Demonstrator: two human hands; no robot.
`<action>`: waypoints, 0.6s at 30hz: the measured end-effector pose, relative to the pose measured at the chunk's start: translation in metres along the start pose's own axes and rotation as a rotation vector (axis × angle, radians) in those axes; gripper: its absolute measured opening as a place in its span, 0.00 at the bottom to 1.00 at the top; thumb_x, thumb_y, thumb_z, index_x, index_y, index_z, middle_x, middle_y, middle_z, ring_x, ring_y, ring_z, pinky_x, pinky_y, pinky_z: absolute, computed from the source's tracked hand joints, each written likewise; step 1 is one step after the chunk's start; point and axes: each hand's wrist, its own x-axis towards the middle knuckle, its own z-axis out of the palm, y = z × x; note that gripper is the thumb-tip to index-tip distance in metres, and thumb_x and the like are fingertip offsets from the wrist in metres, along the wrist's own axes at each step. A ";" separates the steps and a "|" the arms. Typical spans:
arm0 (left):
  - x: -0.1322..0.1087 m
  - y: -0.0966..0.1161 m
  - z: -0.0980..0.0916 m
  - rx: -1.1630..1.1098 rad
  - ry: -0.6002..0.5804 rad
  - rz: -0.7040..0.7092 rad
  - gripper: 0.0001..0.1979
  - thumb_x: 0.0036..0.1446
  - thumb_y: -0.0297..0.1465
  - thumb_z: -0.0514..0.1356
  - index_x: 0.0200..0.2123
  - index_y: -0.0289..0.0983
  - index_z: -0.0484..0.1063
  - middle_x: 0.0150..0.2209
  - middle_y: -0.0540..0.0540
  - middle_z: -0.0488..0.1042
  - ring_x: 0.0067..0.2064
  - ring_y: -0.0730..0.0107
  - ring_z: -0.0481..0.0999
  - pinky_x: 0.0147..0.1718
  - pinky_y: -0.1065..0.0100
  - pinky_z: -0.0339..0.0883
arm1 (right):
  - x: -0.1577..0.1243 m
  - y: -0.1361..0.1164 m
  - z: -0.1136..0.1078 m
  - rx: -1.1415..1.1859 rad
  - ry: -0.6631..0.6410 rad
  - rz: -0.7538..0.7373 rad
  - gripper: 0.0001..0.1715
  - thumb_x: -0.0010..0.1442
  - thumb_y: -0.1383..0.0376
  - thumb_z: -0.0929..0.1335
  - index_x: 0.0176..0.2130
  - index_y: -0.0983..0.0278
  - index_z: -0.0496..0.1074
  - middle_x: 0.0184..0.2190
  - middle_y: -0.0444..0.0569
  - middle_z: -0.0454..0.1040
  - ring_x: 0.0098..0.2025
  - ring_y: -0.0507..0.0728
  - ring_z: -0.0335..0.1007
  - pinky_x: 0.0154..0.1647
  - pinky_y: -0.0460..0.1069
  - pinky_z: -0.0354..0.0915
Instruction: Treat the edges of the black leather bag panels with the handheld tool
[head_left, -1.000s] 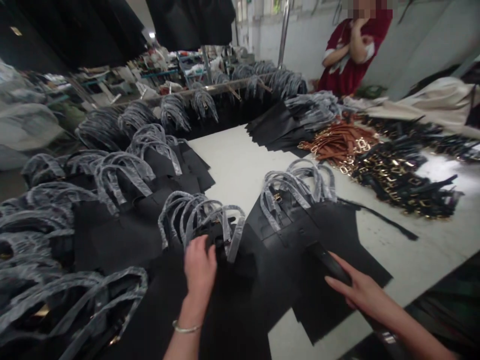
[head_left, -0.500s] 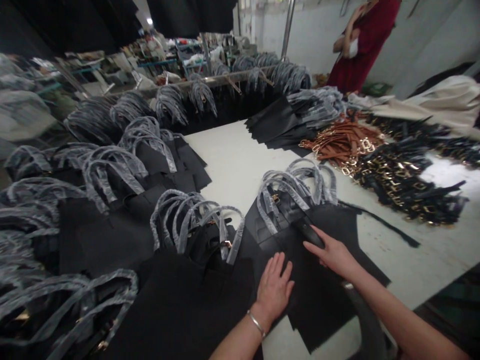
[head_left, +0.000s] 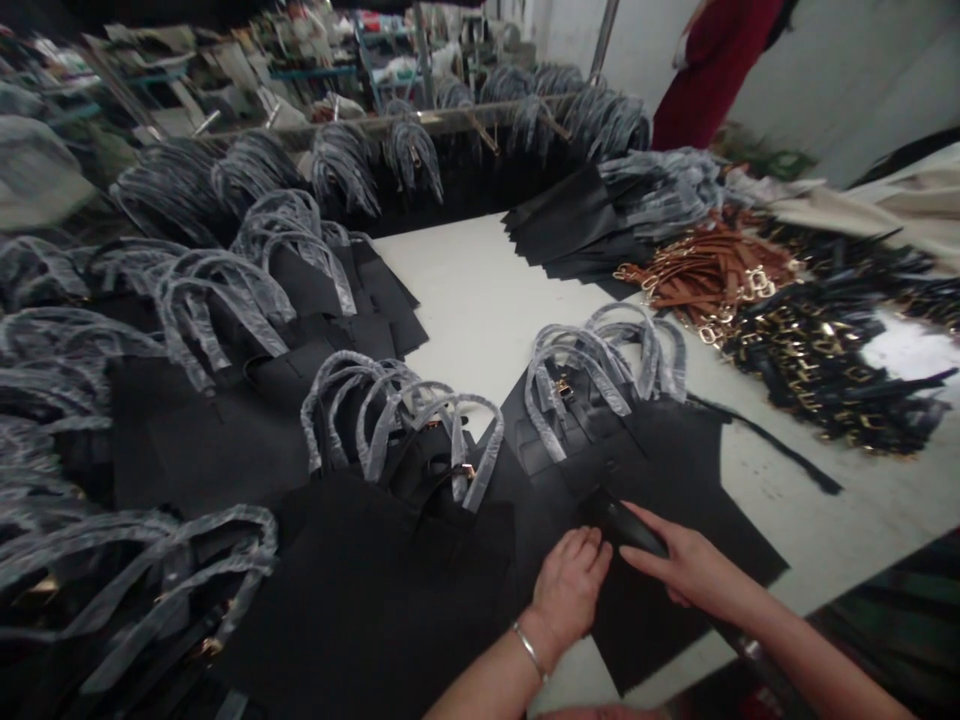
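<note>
My right hand (head_left: pixel 694 570) is wrapped around a black hose nozzle (head_left: pixel 630 528), whose front end is low over a black bag panel (head_left: pixel 637 630); a dark hose (head_left: pixel 772 675) trails beneath my forearm. Just left of the nozzle, my left hand (head_left: pixel 571 580) rests on the black panel, fingers bent slightly and close together, holding nothing visible. A silver bangle circles the left wrist. Plastic-wrapped handles (head_left: pixel 574 365) loop up from the far edge of these stacked panels, with a gold buckle among them. The nozzle's tip is partly lost against the black material.
More black panels with wrapped handles (head_left: pixel 405 410) lie left. Brown straps (head_left: pixel 712 275) and black straps with gold clasps (head_left: pixel 832 365) are heaped right on the white table (head_left: pixel 465 270). Wrapped handles hang over a rail (head_left: pixel 337 128) behind. A person in dark red (head_left: pixel 705 75) stands beyond.
My right hand has drawn the nozzle back toward me over the panel. My left hand has shifted right, its fingers now closer together and more bent. The view has tilted down slightly.
</note>
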 end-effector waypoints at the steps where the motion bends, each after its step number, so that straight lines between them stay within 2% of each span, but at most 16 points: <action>1: 0.000 0.000 0.000 0.001 0.000 -0.001 0.18 0.66 0.29 0.49 0.58 0.36 0.65 0.60 0.45 0.67 0.61 0.64 0.63 0.63 0.62 0.54 | 0.003 -0.004 0.002 -0.011 0.010 -0.010 0.40 0.59 0.53 0.65 0.66 0.65 0.56 0.27 0.44 0.77 0.16 0.50 0.68 0.14 0.43 0.63; 5: 0.001 0.000 -0.004 0.006 0.000 -0.030 0.18 0.66 0.29 0.50 0.58 0.39 0.65 0.59 0.45 0.68 0.58 0.62 0.66 0.57 0.57 0.60 | 0.010 -0.014 0.001 -0.064 0.017 -0.042 0.39 0.58 0.54 0.66 0.65 0.64 0.58 0.27 0.44 0.76 0.16 0.50 0.69 0.15 0.42 0.65; 11: 0.004 0.001 -0.015 0.044 -0.004 -0.119 0.19 0.67 0.35 0.51 0.58 0.38 0.65 0.60 0.42 0.66 0.55 0.59 0.66 0.50 0.57 0.64 | 0.013 -0.022 -0.003 -0.075 -0.043 0.000 0.38 0.60 0.56 0.65 0.65 0.64 0.57 0.26 0.44 0.76 0.15 0.51 0.68 0.12 0.43 0.62; 15: 0.005 -0.003 -0.024 0.042 -0.063 -0.098 0.20 0.66 0.36 0.51 0.59 0.40 0.64 0.61 0.43 0.65 0.55 0.59 0.66 0.48 0.58 0.64 | 0.021 -0.033 0.001 -0.099 0.031 -0.078 0.38 0.59 0.55 0.66 0.64 0.65 0.60 0.29 0.46 0.77 0.17 0.51 0.70 0.18 0.44 0.66; 18: 0.002 -0.008 -0.033 0.052 -0.103 -0.141 0.23 0.65 0.38 0.54 0.61 0.43 0.61 0.64 0.45 0.61 0.55 0.58 0.65 0.47 0.58 0.65 | 0.018 -0.026 0.000 -0.099 0.045 -0.077 0.39 0.58 0.55 0.67 0.65 0.63 0.59 0.29 0.45 0.77 0.17 0.51 0.70 0.19 0.44 0.67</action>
